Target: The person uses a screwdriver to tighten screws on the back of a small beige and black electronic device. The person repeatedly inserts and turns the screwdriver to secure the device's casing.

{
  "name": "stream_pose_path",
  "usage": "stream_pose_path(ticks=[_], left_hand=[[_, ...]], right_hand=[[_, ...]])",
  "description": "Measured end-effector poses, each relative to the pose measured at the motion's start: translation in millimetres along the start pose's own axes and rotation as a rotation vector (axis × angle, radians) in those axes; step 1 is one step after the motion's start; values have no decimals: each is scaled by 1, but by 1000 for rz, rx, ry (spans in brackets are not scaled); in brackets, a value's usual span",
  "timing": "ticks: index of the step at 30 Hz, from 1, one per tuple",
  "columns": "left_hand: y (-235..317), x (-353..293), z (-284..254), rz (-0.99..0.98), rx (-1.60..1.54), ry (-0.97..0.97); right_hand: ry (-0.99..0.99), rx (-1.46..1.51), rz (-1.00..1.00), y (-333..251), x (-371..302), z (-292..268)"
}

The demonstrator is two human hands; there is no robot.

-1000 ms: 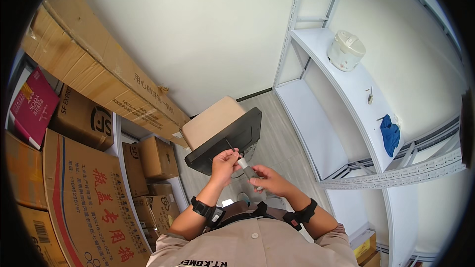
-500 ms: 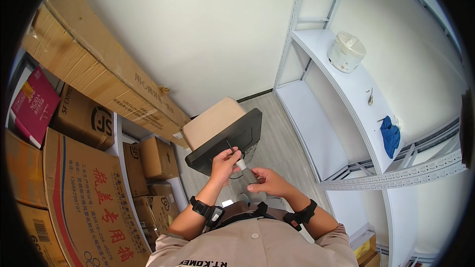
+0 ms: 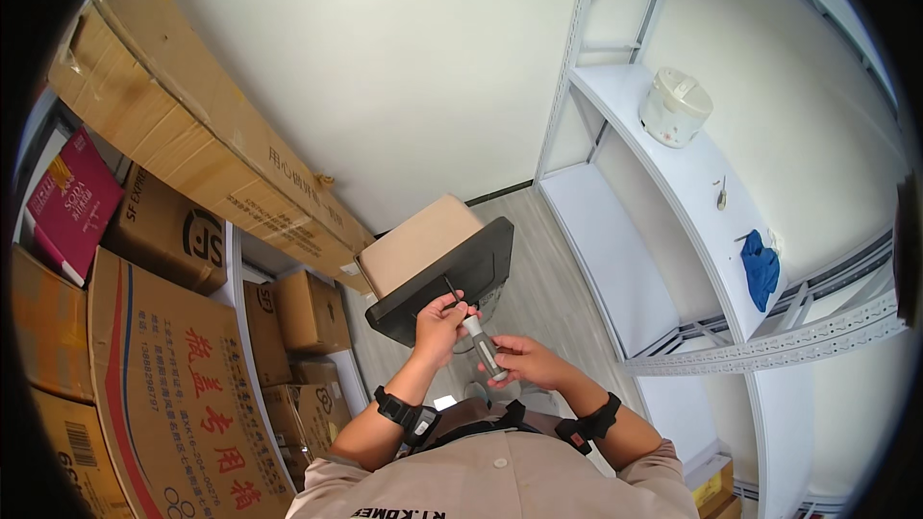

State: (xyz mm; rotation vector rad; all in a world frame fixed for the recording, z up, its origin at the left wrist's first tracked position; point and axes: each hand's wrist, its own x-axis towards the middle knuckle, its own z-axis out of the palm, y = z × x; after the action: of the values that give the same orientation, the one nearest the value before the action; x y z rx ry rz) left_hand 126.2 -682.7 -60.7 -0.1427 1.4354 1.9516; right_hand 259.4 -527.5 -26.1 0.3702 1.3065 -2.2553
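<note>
In front of my body I hold a screwdriver (image 3: 486, 350) with a grey handle, a pale collar and a dark shaft pointing away from me. My left hand (image 3: 439, 327) pinches it around the shaft near the collar. Around the handle's near end are the fingers of my right hand (image 3: 524, 361). Just beyond the tool stands a black flat panel (image 3: 471, 264) that looks like the back of a screen, tilted against a plain brown box (image 3: 421, 245). I cannot tell whether the screwdriver's tip touches the panel. A thin dark cable hangs near my fingers, partly hidden.
Cardboard boxes (image 3: 183, 365) fill the shelves on my left, and a long carton (image 3: 207, 125) leans above them. The white shelf (image 3: 663, 168) on my right holds a rice cooker (image 3: 677, 106), a small metal tool (image 3: 722, 198) and a blue cloth-like item (image 3: 760, 271). Grey floor (image 3: 548, 250) lies between.
My right hand's fingers have shifted on the screwdriver's handle, and the handle's near end sits slightly lower. My left hand keeps its pinch. The whole view has shifted slightly.
</note>
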Motion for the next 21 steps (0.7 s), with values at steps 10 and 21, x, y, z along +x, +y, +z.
stream_pose_path(ticks=[10,21], left_hand=[[11,-7,4,-48,65,-3],[-3,1,-6,16,81,41]], right_hand=[[159,-364,-106,4,6,4],[138,-274,48,-10,3,15]])
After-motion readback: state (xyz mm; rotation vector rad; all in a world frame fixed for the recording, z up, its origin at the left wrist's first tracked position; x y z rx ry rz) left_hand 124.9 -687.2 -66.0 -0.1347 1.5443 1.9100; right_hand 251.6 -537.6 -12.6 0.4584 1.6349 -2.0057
